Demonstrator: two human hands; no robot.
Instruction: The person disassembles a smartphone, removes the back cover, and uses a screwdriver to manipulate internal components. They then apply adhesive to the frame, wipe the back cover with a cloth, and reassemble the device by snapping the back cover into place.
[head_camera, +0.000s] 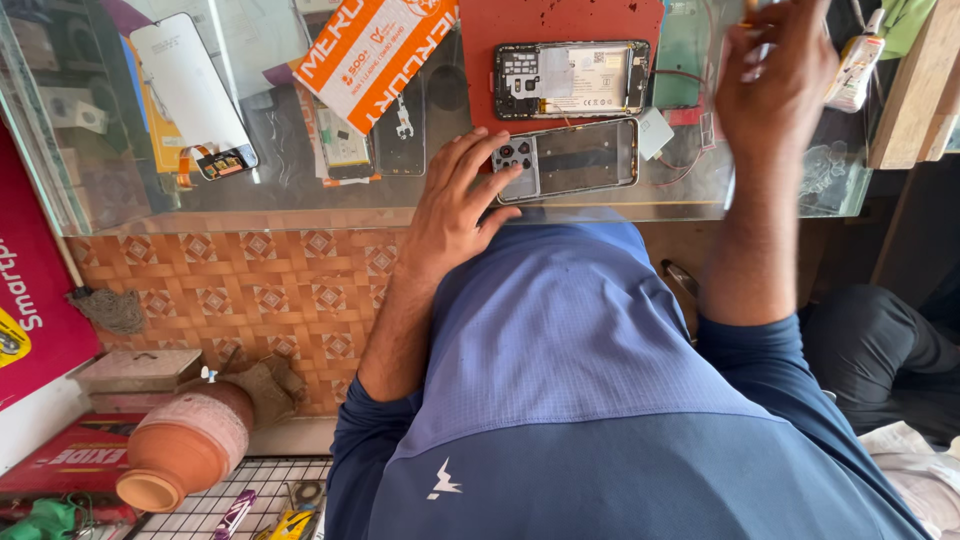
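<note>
My left hand (455, 205) lies flat with its fingers spread on the camera end of a phone back housing (585, 157), which rests on the glass counter (300, 200). Just beyond it an opened phone (570, 78) with its board and battery exposed lies on a red mat (480, 40). Further right, my right hand (775, 80) is raised above the counter, blurred, with its fingers curled. Whether it holds something I cannot tell.
An orange and white packet (375, 50) and a loose display panel with a flex cable (190, 90) lie on the counter's left. A small glue bottle (855, 65) and a wooden piece (915, 90) are at right. Below stand a clay pot (185, 450) and a wire rack (250, 500).
</note>
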